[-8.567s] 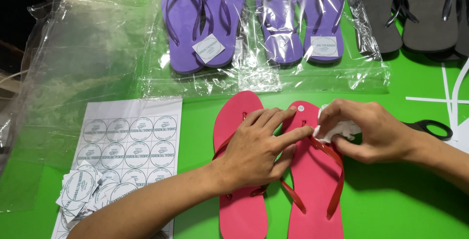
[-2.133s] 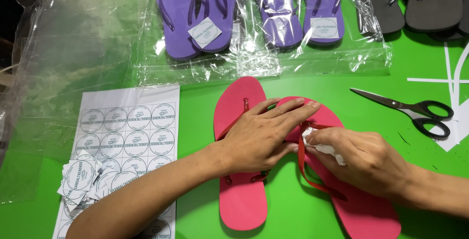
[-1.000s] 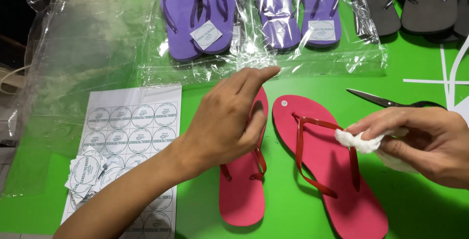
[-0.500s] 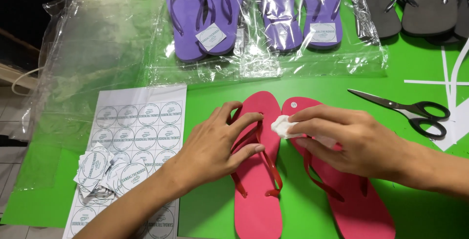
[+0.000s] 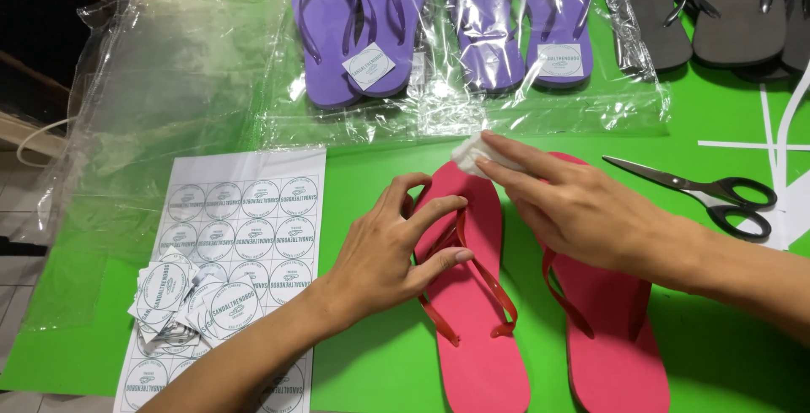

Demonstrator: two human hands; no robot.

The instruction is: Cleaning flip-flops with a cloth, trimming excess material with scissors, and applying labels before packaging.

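- Grip: the right hand pinches a small crumpled white cloth wad between thumb and extended fingers, pressing it on the toe end of the left-lying pink foam flip-flop; the left hand is partly curled, with fingertips resting on that sandal's red Y-shaped strap and enclosing nothing.
- Key relation: the wad sits at the far tip of the sandal, beyond the left hand; the sandal's long axis runs from the far edge toward the wearer, leaning slightly rightward at the heel, so the sole extends below the cloth.
- Nearer hand: the left hand covers the strap junction and mid-sole; the right hand reaches across from the right and lies over the toe of the second pink flip-flop, just beside the first.
- Surface: a bright green tabletop.
- Surroundings: black-handled scissors lie to the right, apart from the sandals; a white sheet of round printed stickers with a heap of cut-out stickers lies to the left; purple flip-flops in clear plastic bags and grey flip-flops lie along the far edge.
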